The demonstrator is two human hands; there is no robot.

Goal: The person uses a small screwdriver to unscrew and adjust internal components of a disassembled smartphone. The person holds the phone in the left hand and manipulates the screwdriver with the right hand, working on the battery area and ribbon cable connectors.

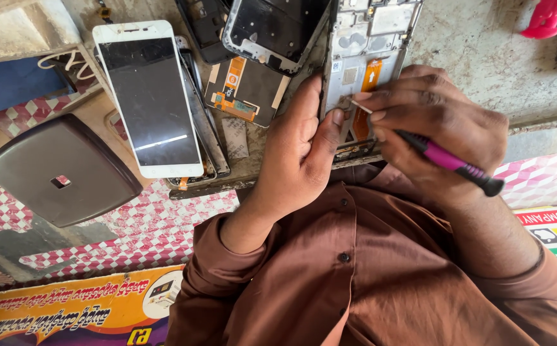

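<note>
The opened phone frame (365, 61) lay on the table (483, 57), its back cover already off and the inner plates and orange flex cable exposed. The left hand (297, 150) was curled against the frame's left edge, thumb pressing it steady. The right hand (435, 128) was closed around a pink-handled screwdriver (448, 161), with its thin tip set near the lower part of the frame. Judging by this, disassembly was well underway, though the inner parts were still seated. To the left lay a white phone (150, 96) and a loose screen assembly (272, 29).
</note>
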